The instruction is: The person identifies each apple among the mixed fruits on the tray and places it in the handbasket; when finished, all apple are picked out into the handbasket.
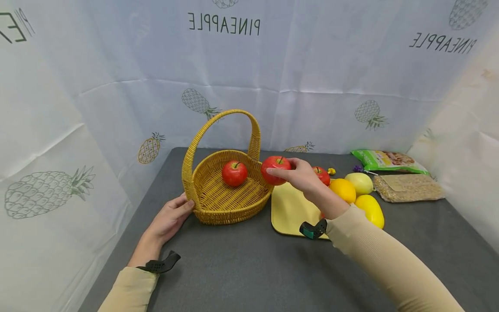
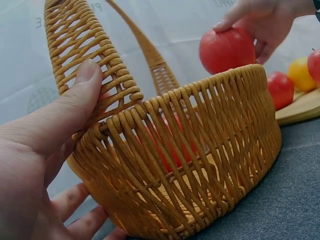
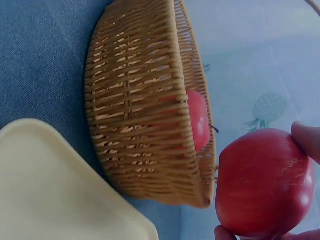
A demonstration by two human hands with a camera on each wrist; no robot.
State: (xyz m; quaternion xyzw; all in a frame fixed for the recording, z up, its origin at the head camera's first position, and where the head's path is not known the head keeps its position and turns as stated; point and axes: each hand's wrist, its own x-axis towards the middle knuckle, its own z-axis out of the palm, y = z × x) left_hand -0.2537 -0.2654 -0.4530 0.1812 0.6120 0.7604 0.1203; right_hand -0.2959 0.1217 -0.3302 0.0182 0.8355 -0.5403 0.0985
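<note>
Beige sleeves [image 1: 397,264] lay nearest the camera. The left hand [image 1: 170,218] gripped the basket [image 1: 234,216] by its handle base, presumably for stability. The right hand [image 1: 305,175], fingers curled to fruit width, held an apple [image 1: 274,163] above rim height, apparently for clearance; another apple [image 1: 234,173] lay left of those fingers, inside.

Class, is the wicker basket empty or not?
Not empty: the head view shows one red apple inside the wicker basket; red also shows through its weave in the left wrist view.
</note>
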